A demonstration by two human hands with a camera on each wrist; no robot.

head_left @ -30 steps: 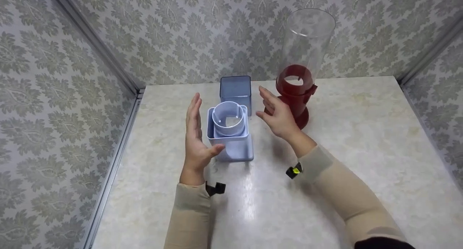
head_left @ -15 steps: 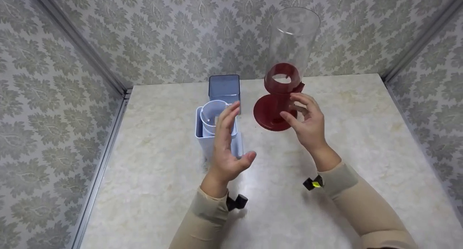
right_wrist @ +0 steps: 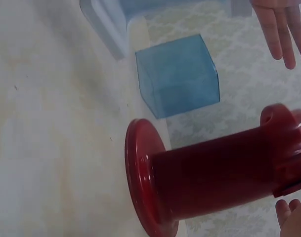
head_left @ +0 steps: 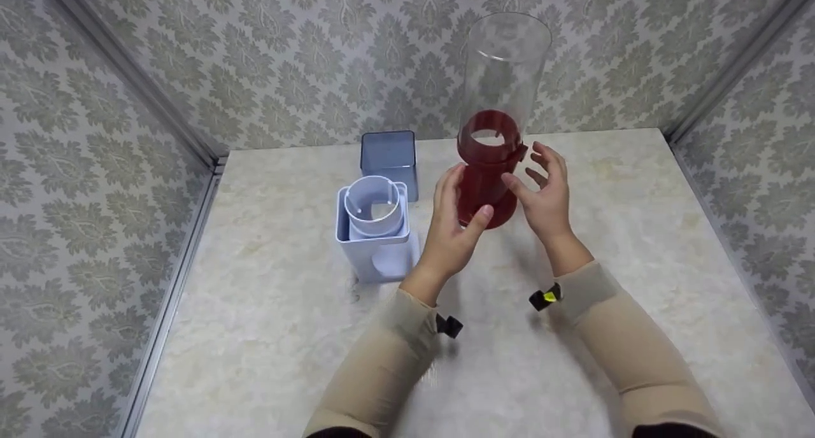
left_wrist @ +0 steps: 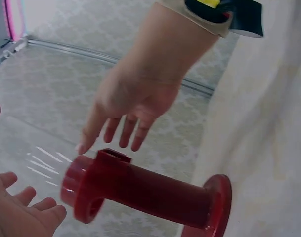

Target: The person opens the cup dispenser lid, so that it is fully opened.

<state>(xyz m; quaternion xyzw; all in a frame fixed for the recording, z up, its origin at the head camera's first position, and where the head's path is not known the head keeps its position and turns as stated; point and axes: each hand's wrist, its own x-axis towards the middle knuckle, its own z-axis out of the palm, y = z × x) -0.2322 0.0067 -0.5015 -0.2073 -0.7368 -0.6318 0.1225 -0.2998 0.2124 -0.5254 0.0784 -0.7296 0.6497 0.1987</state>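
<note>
A red stand (head_left: 487,190) with a round foot and a collar carries a tall clear tube (head_left: 506,69) upright on the table. My left hand (head_left: 453,231) is at its left, thumb and fingers spread, overlapping the stand in the head view. On the other side my right hand (head_left: 549,196) is held with fingers loosely bent, close to the collar. Both wrist views show space between the hands and the red stand (right_wrist: 214,173). In the left wrist view, the right hand's thumb tip comes near the collar (left_wrist: 86,187).
Left of the stand sits a light-blue box-shaped holder (head_left: 375,253) with a round ring (head_left: 374,205) in its top. Behind it is a translucent blue square container (head_left: 389,164). Patterned wall panels (head_left: 286,62) enclose the table (head_left: 267,336) at the back and sides.
My left hand has moved right, from beside the light-blue holder to the red stand. The right hand has gone round to the stand's right side. The head view has shifted slightly.
</note>
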